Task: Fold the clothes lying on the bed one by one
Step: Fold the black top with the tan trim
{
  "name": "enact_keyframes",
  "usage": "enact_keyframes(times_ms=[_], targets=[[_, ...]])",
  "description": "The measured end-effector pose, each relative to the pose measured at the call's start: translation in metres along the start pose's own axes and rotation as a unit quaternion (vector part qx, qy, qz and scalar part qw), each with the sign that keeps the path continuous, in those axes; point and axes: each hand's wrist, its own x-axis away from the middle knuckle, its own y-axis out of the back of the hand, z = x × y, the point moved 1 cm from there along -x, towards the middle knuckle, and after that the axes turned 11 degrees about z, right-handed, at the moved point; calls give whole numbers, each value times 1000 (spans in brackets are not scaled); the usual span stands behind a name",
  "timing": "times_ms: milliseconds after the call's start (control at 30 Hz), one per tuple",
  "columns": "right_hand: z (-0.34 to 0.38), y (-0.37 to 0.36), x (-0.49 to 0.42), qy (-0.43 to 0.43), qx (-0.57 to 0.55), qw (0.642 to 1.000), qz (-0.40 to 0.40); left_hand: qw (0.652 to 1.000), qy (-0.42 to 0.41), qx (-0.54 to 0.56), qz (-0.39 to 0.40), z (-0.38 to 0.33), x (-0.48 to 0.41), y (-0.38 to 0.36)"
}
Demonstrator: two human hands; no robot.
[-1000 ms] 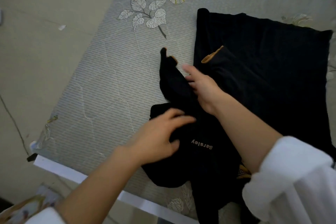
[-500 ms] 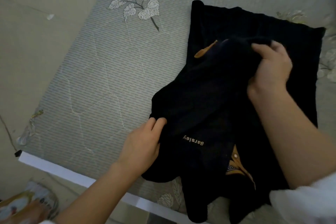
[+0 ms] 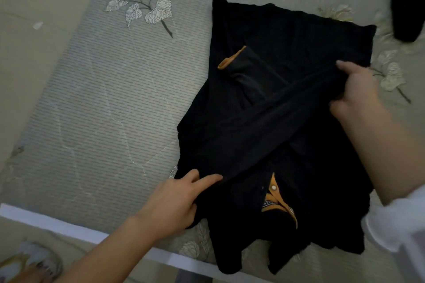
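Note:
A black garment with mustard-yellow trim (image 3: 282,126) lies spread on the bed (image 3: 110,108), its collar toward me. One sleeve stretches diagonally across the body of the garment. My right hand (image 3: 358,89) grips the far end of that sleeve at the garment's right edge. My left hand (image 3: 177,200) rests at the garment's near left edge, fingers laid on the fabric at the sleeve's shoulder end, thumb hidden under the cloth. A second sleeve with a yellow cuff (image 3: 232,60) lies folded in on the upper left.
Another dark garment (image 3: 407,0) lies at the bed's far right corner. The bed's white front edge (image 3: 57,223) runs across the lower left, with floor beyond and a slippered foot (image 3: 30,264) at the bottom left. Flower-print mattress cover stretches left of the garment.
My right hand has carried the left sleeve across the garment from the left side to its right edge. My left hand has shifted to hold down the near left edge.

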Motion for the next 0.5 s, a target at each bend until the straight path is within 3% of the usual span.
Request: enact_keyframes(times_ms=[67, 133, 233, 300, 333, 400, 500], targets=[[2, 15, -2, 9, 20, 1000, -6, 1000, -8, -12, 15, -5, -3, -4], [-10, 40, -2, -22, 133, 989, -56, 998, -9, -28, 48, -8, -5, -9], [-39, 80, -3, -60, 296, 943, -141, 996, -17, -20, 85, -13, -5, -16], [-47, 89, 1, -22, 358, 920, -158, 998, -29, 10, 53, -17, -3, -14], [-48, 88, 4, 21, 420, 894, -158, 999, -38, 21, 18, -20, -2, -12], [-46, 79, 17, 142, 560, 806, -131, 995, -59, 18, -73, -26, -2, -9], [-47, 62, 32, 250, 710, 659, 3, 990, -66, -8, -126, -36, -13, -12]])
